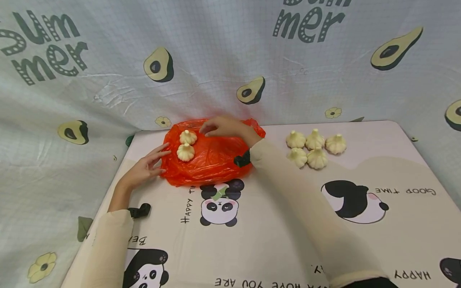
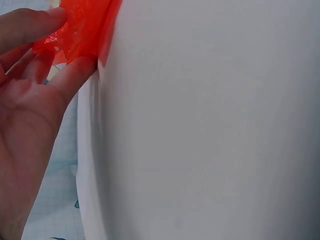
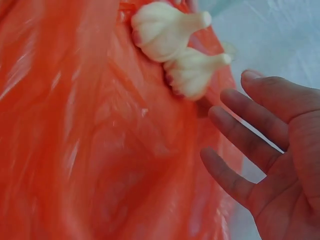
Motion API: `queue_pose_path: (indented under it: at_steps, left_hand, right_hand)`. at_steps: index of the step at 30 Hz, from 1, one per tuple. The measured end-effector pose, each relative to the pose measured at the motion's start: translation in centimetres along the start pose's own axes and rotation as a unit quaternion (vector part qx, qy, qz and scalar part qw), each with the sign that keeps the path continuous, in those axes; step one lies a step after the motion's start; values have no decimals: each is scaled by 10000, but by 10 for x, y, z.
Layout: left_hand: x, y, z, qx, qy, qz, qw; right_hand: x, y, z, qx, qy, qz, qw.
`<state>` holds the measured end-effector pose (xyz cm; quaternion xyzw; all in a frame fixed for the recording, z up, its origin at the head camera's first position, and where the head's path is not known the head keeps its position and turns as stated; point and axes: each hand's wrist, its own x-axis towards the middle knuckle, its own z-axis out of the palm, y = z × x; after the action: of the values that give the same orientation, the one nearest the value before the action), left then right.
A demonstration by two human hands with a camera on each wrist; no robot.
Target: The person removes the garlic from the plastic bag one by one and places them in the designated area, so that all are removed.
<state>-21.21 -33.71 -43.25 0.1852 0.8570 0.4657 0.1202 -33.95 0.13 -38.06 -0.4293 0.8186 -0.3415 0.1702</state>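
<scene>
A crinkled red plastic bag [image 1: 212, 160] lies spread on the table. Two garlic bulbs sit on its left part, the farther bulb [image 1: 188, 137] touching the nearer bulb [image 1: 185, 152]. My left hand [image 1: 145, 168] touches the bag's left edge, fingers spread; in the left wrist view a fold of red plastic [image 2: 85, 30] lies between thumb and fingers. Over the far side of the bag hovers my right hand [image 1: 227, 127], just right of the bulbs. The right wrist view shows that hand [image 3: 270, 145] with loosely spread fingers and nothing in it, apart from the garlic bulbs [image 3: 160, 32].
Several more garlic bulbs [image 1: 315, 140] stand in a cluster at the table's far right. The table [image 1: 266, 236] wears a cover printed with pandas and lettering. Behind its far edge hangs a curtain [image 1: 209, 60] patterned with avocados.
</scene>
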Motion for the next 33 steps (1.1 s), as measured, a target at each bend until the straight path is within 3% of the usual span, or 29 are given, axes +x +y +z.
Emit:
queue_pose_path:
  at_steps: [6, 13, 20, 26, 33]
  left_hand:
    - [-3, -2, -2, 104, -26, -141, 9998]
    - [-2, 0, -5, 266, -20, -51, 9996]
    - [4, -1, -4, 383, -173, -94, 9991]
    - [3, -2, -2, 405, -155, -98, 9990]
    - [1, -2, -5, 403, -94, -212, 9989]
  right_hand:
    - [28, -3, 13, -147, 55, 166, 9997]
    - [47, -5, 28, -159, 167, 587, 9980]
    - [61, -2, 36, -386, 349, 551, 9971]
    - [65, -2, 36, -158, 461, 556, 9973]
    - [64, 4, 33, 77, 445, 227, 9987]
